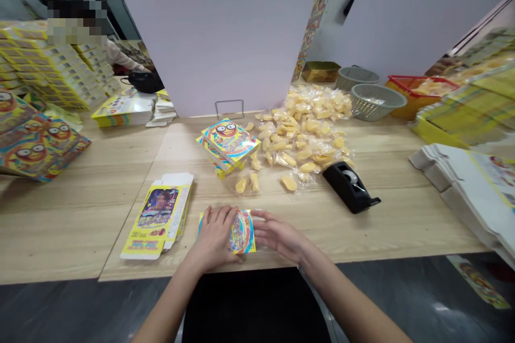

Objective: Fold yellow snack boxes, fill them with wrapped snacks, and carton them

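Observation:
A small colourful cartoon box [242, 231] lies near the front edge of the wooden table [394, 225]. My left hand [215, 235] lies over its left side with the fingers curled on it. My right hand [281, 236] presses against its right end, fingers together. To the left of my hands lies a stack of flat unfolded yellow cartons [159, 214]. Behind the hands stands a small pile of finished boxes [227, 144], and beside it a heap of clear bags with yellow pieces [306, 128].
A black tape dispenser [350, 186] sits right of centre. Grey baskets [376, 101], a red basket [418, 88] and flat cartons [475, 182] are at the right. Stacked boxes [44, 134] fill the left, where another person's sleeve [118, 56] shows behind a white divider [217, 32].

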A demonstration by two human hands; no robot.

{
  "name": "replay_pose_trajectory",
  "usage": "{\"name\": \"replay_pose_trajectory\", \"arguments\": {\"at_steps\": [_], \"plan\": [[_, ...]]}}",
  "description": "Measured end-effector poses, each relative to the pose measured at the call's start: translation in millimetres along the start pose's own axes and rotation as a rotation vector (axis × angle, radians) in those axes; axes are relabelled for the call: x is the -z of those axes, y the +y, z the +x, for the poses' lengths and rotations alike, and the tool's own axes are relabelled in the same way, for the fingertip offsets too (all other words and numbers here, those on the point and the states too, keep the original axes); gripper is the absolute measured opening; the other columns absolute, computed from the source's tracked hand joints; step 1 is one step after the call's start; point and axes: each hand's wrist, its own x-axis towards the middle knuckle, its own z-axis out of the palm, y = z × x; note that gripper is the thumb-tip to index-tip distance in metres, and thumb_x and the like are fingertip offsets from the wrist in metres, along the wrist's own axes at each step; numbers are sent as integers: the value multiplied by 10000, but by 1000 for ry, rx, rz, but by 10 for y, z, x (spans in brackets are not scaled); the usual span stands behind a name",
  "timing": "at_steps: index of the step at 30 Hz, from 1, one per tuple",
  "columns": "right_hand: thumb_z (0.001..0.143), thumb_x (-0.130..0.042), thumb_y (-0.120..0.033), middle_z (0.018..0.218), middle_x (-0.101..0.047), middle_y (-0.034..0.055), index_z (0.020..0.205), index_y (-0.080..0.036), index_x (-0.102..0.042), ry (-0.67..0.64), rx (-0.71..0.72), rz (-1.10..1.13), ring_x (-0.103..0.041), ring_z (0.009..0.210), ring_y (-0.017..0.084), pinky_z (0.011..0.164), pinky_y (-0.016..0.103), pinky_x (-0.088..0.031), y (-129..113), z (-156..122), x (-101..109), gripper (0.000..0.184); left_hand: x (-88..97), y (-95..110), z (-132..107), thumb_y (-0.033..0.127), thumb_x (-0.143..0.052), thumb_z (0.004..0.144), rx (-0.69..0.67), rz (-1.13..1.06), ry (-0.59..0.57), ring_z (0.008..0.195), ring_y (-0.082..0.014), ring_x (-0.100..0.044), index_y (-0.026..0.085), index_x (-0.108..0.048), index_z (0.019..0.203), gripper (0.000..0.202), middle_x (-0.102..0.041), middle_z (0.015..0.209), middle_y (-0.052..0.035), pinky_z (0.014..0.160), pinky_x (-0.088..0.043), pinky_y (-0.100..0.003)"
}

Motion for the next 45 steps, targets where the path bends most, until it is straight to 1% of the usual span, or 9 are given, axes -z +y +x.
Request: {"name": "replay_pose_trajectory", "arguments": {"at_steps": [2, 6, 11, 15, 20, 24, 28, 36, 45], "plan": [[903, -421, -268, 1064, -722, 82, 1214, -189, -541, 29, 63, -236, -706, 933, 194, 763, 330, -565, -23, 81, -22, 343, 3, -9, -1, 614, -780, 458, 2, -12, -5, 1342, -357, -358, 236, -332, 1404, 1113, -444, 1420, -146, 1152, -70, -573], [934, -373, -316, 835, -709, 96, 919, -172, -664, 369, 185, -808, -694, 815, 237, 736, 389, -555, -189, 382, 105, 325, 30, -3, 11, 626, -791, 426, 1, -34, -13, 1343, -354, -361, 225, -321, 1417, 1167, -444, 1420, -143, 1160, -89, -559], [857, -594, -388, 1418, -446, 160, 1209, -230, -603, 457, 434, -1168, -388, 1324, 350, 1025, 526, -387, -354, 900, 141, 386, 57, -7, 0, 632, -782, 436, 8, -41, -20, 1334, -350, -377, 232, -339, 1405, 1138, -462, 1404, -139, 1159, -100, -564], [882, -585, -371, 1448, -426, 164, 1213, -236, -609, 367, 562, -1516, -355, 1352, 363, 994, 552, -407, -144, 880, 357, 359, 85, -93, -77, 638, -773, 445, 38, -41, -37, 1351, -344, -364, 239, -314, 1419, 1148, -443, 1424, -142, 1162, -99, -556], [897, -552, -332, 1415, -451, 162, 1211, -223, -610, 479, 653, -1486, -372, 1334, 354, 1001, 553, -422, 253, 227, 655, 338, 103, -124, -59, 608, -783, 453, 72, -22, -27, 1350, -362, -358, 245, -321, 1405, 1119, -444, 1419, -148, 1153, -107, -570], [889, -556, -314, 1330, -492, 185, 1270, -199, -571, 494, 623, -1400, -467, 1219, 342, 993, 538, -440, 339, -86, 349, 398, 72, -37, 55, 603, -780, 479, 49, -3, -3, 1339, -356, -364, 242, -319, 1397, 1089, -445, 1410, -145, 1148, -103, -571], [875, -493, -174, 1276, -552, 144, 1458, -212, -321, 274, 617, -1225, -518, 1154, 275, 975, 488, -476, 248, -125, 152, 610, 37, 7, 98, 611, -777, 485, 20, 7, 10, 1334, -346, -366, 228, -313, 1398, 1094, -443, 1408, -150, 1149, -101, -563], [812, -437, -25, 1336, -486, 139, 959, -223, -701, 383, 596, -1314, -416, 1283, 308, 1020, 546, -402, 209, -320, 718, 361, 39, -24, 79, 622, -781, 475, 7, -4, 17, 1328, -338, -375, 222, -316, 1400, 1110, -448, 1404, -145, 1153, -102, -559], [823, -566, -156, 1225, -567, 132, 1226, -183, -527, 214, 491, -1113, -550, 1148, 228, 990, 403, -463, 131, -287, 456, 406, -6, 109, 38, 491, -806, 556, -9, 101, 140, 1394, -377, -275, 218, -321, 1433, 1038, -333, 1501, -180, 1134, -116, -599]]}}
